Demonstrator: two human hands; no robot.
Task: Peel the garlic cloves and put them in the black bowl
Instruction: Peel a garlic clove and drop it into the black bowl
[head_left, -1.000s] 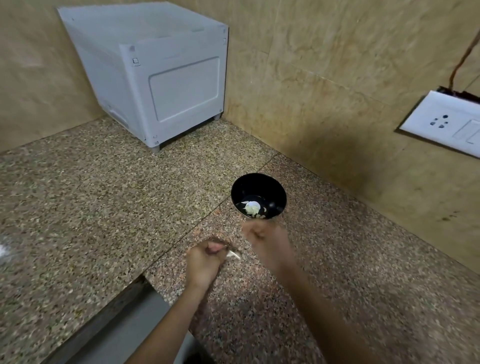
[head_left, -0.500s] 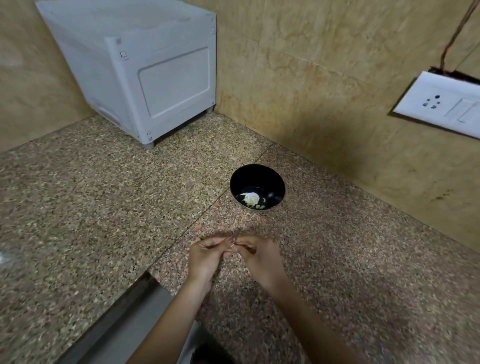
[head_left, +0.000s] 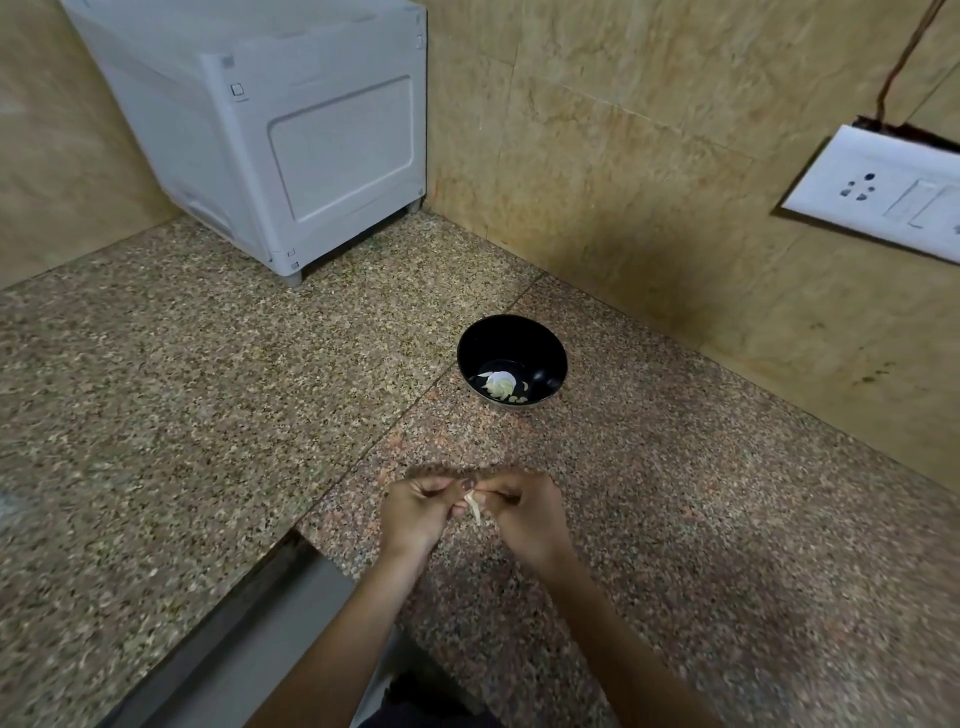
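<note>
A small pale garlic clove (head_left: 474, 505) is pinched between the fingertips of my left hand (head_left: 415, 512) and my right hand (head_left: 519, 512), just above the speckled granite counter (head_left: 208, 415). Both hands are curled around it, knuckles toward me. The black bowl (head_left: 511, 343) stands on the counter a short way beyond my hands, near the wall. Inside it lie pale garlic pieces (head_left: 500, 387) at the bottom.
A white box-shaped appliance (head_left: 291, 130) stands in the far left corner. Tan tiled walls close the back and right side. A white switch and socket plate (head_left: 883, 197) is on the right wall. The counter's front edge drops off near my forearms.
My right hand came back from near the bowl and joined my left hand. Both now pinch the clove together, closer to me than before.
</note>
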